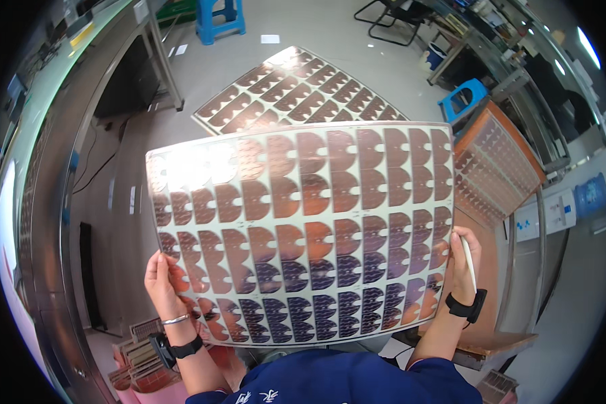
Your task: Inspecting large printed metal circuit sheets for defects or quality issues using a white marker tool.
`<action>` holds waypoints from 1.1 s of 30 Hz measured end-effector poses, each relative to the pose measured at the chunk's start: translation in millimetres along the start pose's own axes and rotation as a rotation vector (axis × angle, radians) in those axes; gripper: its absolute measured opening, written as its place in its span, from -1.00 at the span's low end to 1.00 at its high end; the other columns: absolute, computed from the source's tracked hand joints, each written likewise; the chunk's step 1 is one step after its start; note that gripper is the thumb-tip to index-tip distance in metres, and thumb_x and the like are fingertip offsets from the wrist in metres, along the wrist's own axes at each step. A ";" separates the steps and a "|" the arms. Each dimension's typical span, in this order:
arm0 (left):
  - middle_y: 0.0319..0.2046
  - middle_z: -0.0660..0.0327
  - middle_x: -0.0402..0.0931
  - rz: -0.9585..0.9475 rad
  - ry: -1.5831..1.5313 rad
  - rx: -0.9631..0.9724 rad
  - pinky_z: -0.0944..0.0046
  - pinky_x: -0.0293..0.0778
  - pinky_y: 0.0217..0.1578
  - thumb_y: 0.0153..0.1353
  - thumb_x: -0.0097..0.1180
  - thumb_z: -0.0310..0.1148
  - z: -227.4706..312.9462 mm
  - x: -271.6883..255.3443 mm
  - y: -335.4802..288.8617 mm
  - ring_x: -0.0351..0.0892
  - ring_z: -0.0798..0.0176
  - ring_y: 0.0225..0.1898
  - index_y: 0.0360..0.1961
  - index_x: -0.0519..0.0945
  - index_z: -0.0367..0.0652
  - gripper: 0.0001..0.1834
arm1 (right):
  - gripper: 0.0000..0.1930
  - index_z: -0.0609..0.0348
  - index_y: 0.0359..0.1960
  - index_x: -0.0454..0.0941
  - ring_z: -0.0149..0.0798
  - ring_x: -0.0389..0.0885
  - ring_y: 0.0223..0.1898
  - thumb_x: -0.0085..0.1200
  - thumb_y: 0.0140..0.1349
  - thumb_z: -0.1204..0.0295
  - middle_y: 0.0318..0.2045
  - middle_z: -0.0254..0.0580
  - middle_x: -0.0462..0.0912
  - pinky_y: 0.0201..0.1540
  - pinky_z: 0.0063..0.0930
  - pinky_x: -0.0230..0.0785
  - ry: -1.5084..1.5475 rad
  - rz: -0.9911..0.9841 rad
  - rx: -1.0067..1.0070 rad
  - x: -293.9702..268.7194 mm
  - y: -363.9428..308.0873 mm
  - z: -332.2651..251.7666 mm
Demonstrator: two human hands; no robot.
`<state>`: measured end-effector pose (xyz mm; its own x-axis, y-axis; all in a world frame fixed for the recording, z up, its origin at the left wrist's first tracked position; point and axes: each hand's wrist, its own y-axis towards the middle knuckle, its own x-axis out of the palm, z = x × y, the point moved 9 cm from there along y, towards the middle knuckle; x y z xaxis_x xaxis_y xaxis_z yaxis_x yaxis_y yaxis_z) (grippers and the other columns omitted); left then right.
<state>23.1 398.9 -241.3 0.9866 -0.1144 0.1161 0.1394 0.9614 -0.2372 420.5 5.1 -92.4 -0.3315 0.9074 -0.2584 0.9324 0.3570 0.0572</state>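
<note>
A large, thin, glossy panel (296, 259) with rows of copper-brown rounded shapes on a pale ground is held up in front of me, its upper left corner glaring with reflected light. My left hand (160, 276) pinches its left edge, thumb and fingers closed on it. At the right edge my right hand (463, 259) is closed on the panel too, with a slim white pen-like stick (468, 264) lying along its fingers. Beyond the top edge shows a second panel (303, 87) of similar pattern, partly covered by the held one.
Another patterned panel (495, 165) leans on an orange-brown board at the right. A long bench (50, 121) runs along the left. Blue stools (220, 20) stand at the back and right, with a black chair (394, 20) farther off. Pink-sided racks (148, 367) sit low at left.
</note>
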 end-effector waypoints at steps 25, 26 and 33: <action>-0.10 0.23 0.44 -0.244 -0.474 0.560 0.43 0.41 -0.05 0.26 -0.08 -0.47 134.0 44.5 -20.2 0.45 0.39 -0.21 0.04 0.38 -0.10 -0.69 | -0.77 0.20 -0.10 0.36 -0.26 0.34 0.05 -0.18 0.32 0.35 0.01 -0.10 0.40 0.12 -0.34 0.15 0.453 0.127 -0.409 -69.1 41.3 -30.1; -0.03 0.20 0.41 -0.700 -0.468 0.380 0.37 0.41 -0.03 0.24 -0.06 -0.48 132.3 65.4 16.1 0.45 0.39 -0.18 0.08 0.35 -0.10 -0.64 | -0.69 0.25 0.00 0.33 -0.17 0.25 0.18 -0.27 0.35 0.31 0.14 -0.04 0.31 0.24 -0.20 0.06 0.603 0.195 -0.332 -74.9 47.0 -22.9; 0.07 0.07 0.34 -0.509 -0.515 0.073 0.29 0.48 -0.04 0.17 0.02 -0.48 86.1 123.7 -33.1 0.45 0.27 0.00 0.23 0.18 -0.07 -0.42 | -0.65 0.26 0.04 0.30 -0.15 0.22 0.20 -0.29 0.36 0.29 0.17 -0.04 0.28 0.26 -0.18 0.02 0.980 0.182 -0.040 -31.4 27.8 34.1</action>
<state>133.3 374.4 -136.1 0.6338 -0.4366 0.6384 0.5467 0.8368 0.0295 461.8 -21.1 -115.6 -0.1733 0.7251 0.6664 0.9812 0.1852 0.0537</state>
